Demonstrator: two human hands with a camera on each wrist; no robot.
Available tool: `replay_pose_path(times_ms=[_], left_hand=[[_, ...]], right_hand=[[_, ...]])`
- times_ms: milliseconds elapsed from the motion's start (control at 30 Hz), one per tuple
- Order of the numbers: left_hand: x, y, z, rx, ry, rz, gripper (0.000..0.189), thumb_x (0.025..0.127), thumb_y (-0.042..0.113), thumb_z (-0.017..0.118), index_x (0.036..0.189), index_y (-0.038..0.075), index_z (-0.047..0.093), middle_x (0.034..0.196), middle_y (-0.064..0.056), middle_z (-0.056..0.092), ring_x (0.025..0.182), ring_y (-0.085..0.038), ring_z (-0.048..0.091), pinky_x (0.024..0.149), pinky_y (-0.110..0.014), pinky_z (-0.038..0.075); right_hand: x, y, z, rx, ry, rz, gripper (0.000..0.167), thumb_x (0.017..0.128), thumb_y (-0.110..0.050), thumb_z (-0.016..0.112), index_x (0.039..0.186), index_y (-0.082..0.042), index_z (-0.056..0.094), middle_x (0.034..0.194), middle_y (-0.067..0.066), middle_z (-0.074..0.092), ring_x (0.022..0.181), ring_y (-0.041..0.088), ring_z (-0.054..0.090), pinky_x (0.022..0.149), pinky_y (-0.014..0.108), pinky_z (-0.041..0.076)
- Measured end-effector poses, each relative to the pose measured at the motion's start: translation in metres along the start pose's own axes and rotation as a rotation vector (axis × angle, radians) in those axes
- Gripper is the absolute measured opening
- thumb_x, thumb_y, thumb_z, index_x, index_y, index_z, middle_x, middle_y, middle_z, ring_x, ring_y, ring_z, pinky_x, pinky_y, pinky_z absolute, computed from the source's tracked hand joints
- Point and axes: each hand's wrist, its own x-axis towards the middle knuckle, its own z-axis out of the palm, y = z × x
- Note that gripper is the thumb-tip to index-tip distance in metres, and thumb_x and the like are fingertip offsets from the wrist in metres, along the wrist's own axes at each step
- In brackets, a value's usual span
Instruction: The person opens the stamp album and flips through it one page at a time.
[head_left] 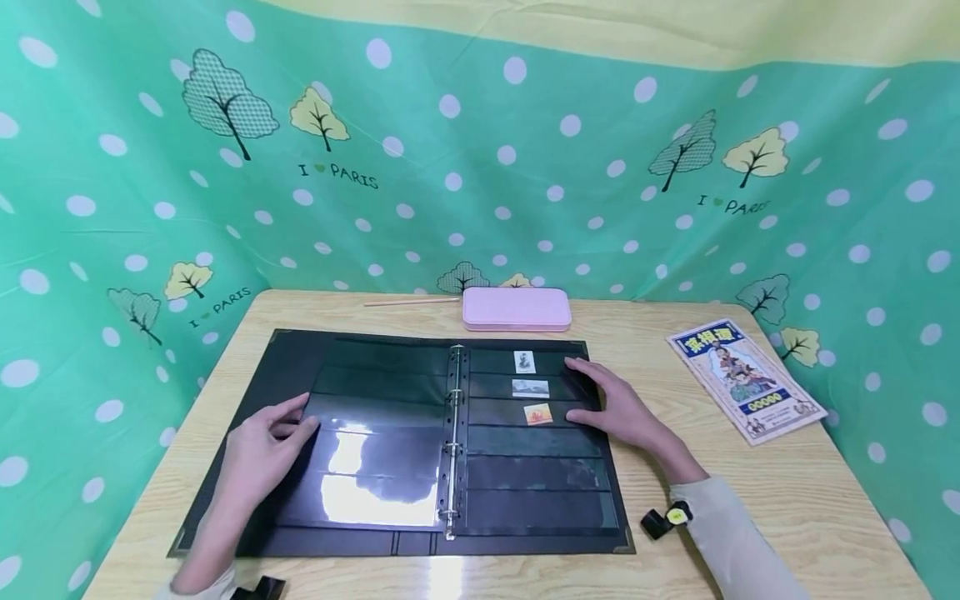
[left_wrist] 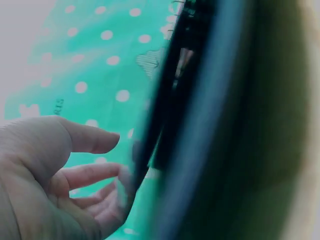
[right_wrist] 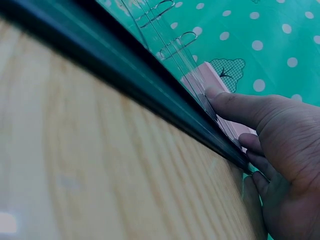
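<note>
A black ring-bound stamp album [head_left: 258,392] lies open on the table in the head view. Three small stamps sit in the upper strips of its right page: a pale upright stamp [head_left: 524,362], a grey wide stamp [head_left: 530,388] and an orange stamp [head_left: 537,414]. At the outer edge of the glossy left page [head_left: 375,467] is my left hand [head_left: 262,450], thumb and index finger apart. My right hand [head_left: 618,408] rests at the album's right edge; its thumb [right_wrist: 232,105] touches the clear page edges in the right wrist view, fingertips partly hidden.
Behind the album lie a pink case [head_left: 516,308] and a thin stick [head_left: 411,302]. A printed booklet [head_left: 746,379] lies on the wooden table [head_left: 637,333] at the right. Green dotted cloth [head_left: 480,208] surrounds the table's back and sides.
</note>
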Motion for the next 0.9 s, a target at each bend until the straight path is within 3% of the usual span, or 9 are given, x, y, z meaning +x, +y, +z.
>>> replay_pose_path(times_ms=[200,400,600,767,900], left_hand=[[-0.001,-0.005,0.015,0.084,0.024,0.037,0.046,0.095,0.017,0.088,0.129,-0.012,0.076,0.106,-0.022,0.075,0.088,-0.033,0.075,0.071,-0.036,0.057],[-0.003,-0.003,0.022,0.125,-0.032,0.003,0.057,0.097,0.023,0.088,0.137,-0.013,0.07,0.116,-0.027,0.068,0.099,-0.037,0.07,0.083,-0.058,0.057],[-0.005,-0.003,0.027,0.135,-0.099,-0.049,0.066,0.099,0.026,0.085,0.146,-0.014,0.062,0.13,-0.033,0.056,0.11,-0.044,0.064,0.089,-0.062,0.056],[-0.007,-0.003,0.032,0.165,-0.082,-0.029,0.069,0.096,0.023,0.088,0.146,-0.016,0.061,0.132,-0.035,0.054,0.11,-0.046,0.064,0.087,-0.062,0.057],[-0.009,-0.004,0.035,0.167,-0.059,-0.013,0.072,0.094,0.022,0.089,0.148,-0.014,0.059,0.14,-0.037,0.049,0.123,-0.052,0.052,0.091,-0.066,0.052]], right_hand=[[0.0,0.002,0.001,0.002,0.006,-0.019,0.089,0.096,-0.025,0.091,0.172,-0.02,0.044,0.175,0.022,0.039,0.161,0.049,0.034,0.126,0.072,0.033],[0.0,0.005,0.0,-0.01,0.012,-0.029,0.09,0.096,-0.027,0.091,0.172,-0.021,0.043,0.175,0.021,0.04,0.161,0.05,0.035,0.125,0.073,0.034],[-0.001,0.004,-0.001,-0.02,0.014,-0.036,0.09,0.096,-0.028,0.091,0.172,-0.021,0.043,0.175,0.021,0.039,0.161,0.05,0.035,0.124,0.073,0.034],[0.0,0.005,-0.002,-0.033,0.021,-0.058,0.09,0.095,-0.029,0.091,0.172,-0.021,0.044,0.176,0.022,0.036,0.162,0.05,0.032,0.124,0.076,0.033],[0.001,0.006,-0.002,-0.037,0.022,-0.081,0.092,0.095,-0.031,0.091,0.172,-0.021,0.042,0.179,0.021,0.03,0.166,0.049,0.022,0.124,0.079,0.029]])
